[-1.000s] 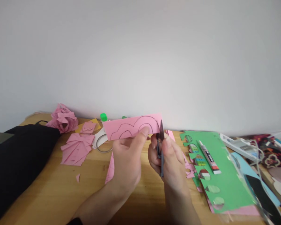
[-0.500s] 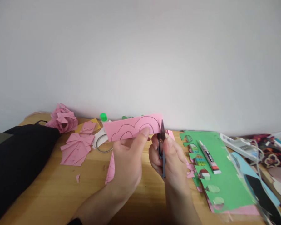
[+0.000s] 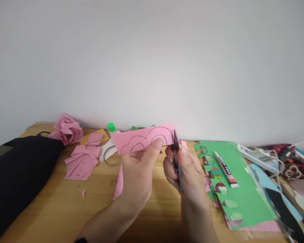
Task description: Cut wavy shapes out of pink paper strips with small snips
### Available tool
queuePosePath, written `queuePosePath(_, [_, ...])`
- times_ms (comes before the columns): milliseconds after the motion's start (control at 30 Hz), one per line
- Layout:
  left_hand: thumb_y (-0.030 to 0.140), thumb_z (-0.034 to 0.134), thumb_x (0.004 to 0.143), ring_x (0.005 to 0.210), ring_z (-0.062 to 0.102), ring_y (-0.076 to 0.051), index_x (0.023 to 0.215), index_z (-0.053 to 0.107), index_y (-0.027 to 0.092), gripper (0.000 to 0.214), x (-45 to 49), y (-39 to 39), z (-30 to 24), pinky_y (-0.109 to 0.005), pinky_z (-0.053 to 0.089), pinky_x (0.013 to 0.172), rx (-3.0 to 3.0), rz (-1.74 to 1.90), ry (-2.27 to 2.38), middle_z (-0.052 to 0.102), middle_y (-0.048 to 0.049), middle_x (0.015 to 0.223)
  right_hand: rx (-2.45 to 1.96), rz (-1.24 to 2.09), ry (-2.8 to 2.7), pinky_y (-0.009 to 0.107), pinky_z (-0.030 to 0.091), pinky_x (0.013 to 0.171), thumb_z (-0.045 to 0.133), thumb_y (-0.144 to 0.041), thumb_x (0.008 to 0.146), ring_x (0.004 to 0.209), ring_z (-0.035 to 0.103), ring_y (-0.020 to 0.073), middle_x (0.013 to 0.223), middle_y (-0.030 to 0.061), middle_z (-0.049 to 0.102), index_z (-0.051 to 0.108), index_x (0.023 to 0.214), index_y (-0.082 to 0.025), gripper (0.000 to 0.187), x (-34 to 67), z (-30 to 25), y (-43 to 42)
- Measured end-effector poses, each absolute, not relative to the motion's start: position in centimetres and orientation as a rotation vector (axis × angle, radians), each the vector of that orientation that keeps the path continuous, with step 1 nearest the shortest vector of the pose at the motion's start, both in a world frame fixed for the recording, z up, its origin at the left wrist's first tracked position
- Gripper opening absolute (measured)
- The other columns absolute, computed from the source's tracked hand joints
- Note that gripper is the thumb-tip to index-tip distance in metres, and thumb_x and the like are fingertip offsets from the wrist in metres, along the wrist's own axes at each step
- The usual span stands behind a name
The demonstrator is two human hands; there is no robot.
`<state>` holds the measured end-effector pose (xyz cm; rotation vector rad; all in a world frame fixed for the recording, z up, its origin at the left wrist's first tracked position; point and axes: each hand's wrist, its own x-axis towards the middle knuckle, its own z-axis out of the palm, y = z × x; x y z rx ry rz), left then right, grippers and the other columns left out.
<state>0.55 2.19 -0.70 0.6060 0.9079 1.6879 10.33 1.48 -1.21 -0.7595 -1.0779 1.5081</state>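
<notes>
One pink strip (image 3: 142, 137), marked with two nested curved outlines in dark line, is held up off the wooden table (image 3: 66, 212), over the middle of its length and towards the far edge. The step in hand looks to be cutting: one pair of scissors (image 3: 176, 143) stands upright at the strip's right end, a blade crossing in front of the paper beside the larger outline. The next move, as I judge it, calls for a steady strip and blades lined up with the drawn curve.

Two hands are at work. The left hand (image 3: 138, 177) pinches the strip, thumb in front; the right hand (image 3: 190, 168) is closed around the scissors' handles.

Farther out, one pink sheet with drawn lines (image 3: 118, 185) lies partly hidden by the left wrist. Left of it are one small pink scrap (image 3: 83, 193), one folded pink pile (image 3: 82, 163), one ring (image 3: 104, 158) and one green cap (image 3: 111, 127). One crumpled pink bundle (image 3: 67, 130) sits near the far left corner, and one black cloth item (image 3: 22, 172) covers the left edge. Towards the right edge, one green sheet (image 3: 253, 195), with six cut-outs down its left side, carries one glue tube (image 3: 227, 171).
</notes>
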Motion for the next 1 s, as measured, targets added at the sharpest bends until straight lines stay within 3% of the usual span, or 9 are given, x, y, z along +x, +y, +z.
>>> queuePosePath(133, [0.021,0.079,0.075,0.074,0.068,-0.016,0.068,0.073,0.023,0.009,0.4,2.2,-0.8,-0.027,0.055,0.070,0.613,1.683,0.907,0.072,0.0022,0.073,-0.763,1.508,-1.095,0.018,0.013,0.032,0.054,-0.054,0.095,0.036,0.016,0.0054,0.046,-0.0106,0.030,0.047,0.070,-0.021,0.041,10.6,-1.1,1.6])
queuePosePath(267, [0.022,0.079,0.075,0.079,0.069,-0.017,0.068,0.072,0.021,0.010,0.4,2.4,-0.7,-0.029,0.057,0.078,0.602,1.688,0.903,0.072,0.0015,0.071,-0.756,1.519,-1.110,0.018,0.014,0.032,0.053,-0.053,0.095,0.036,0.016,0.0055,0.046,-0.0106,0.030,0.047,0.070,-0.021,0.041,10.8,-1.1,1.6])
queuePosePath(467, [0.028,0.080,0.075,0.087,0.071,-0.021,0.068,0.071,0.021,0.013,0.3,2.4,-0.7,-0.034,0.058,0.082,0.611,1.645,0.930,0.078,-0.0017,0.086,-0.731,1.549,-1.121,0.017,0.012,0.032,0.053,-0.052,0.096,0.036,0.015,0.0049,0.046,-0.0112,0.029,0.048,0.071,-0.021,0.040,11.1,-1.1,1.7])
queuePosePath(700, [0.029,0.079,0.076,0.082,0.071,-0.020,0.061,0.070,0.021,0.019,0.2,2.2,-0.8,-0.031,0.058,0.076,0.640,1.627,0.948,0.075,-0.0001,0.072,-0.743,1.538,-1.168,0.018,0.013,0.032,0.051,-0.052,0.097,0.035,0.016,0.0050,0.046,-0.0112,0.030,0.047,0.072,-0.021,0.040,11.4,-1.1,1.7])
queuePosePath(1000, [0.031,0.079,0.075,0.076,0.071,-0.020,0.058,0.069,0.021,0.022,0.0,2.2,-0.9,-0.031,0.057,0.071,0.649,1.609,0.972,0.074,-0.0007,0.069,-0.777,1.545,-1.199,0.020,0.012,0.032,0.051,-0.054,0.096,0.034,0.014,0.0052,0.045,-0.0115,0.029,0.047,0.072,-0.022,0.041,11.7,-1.0,1.7])
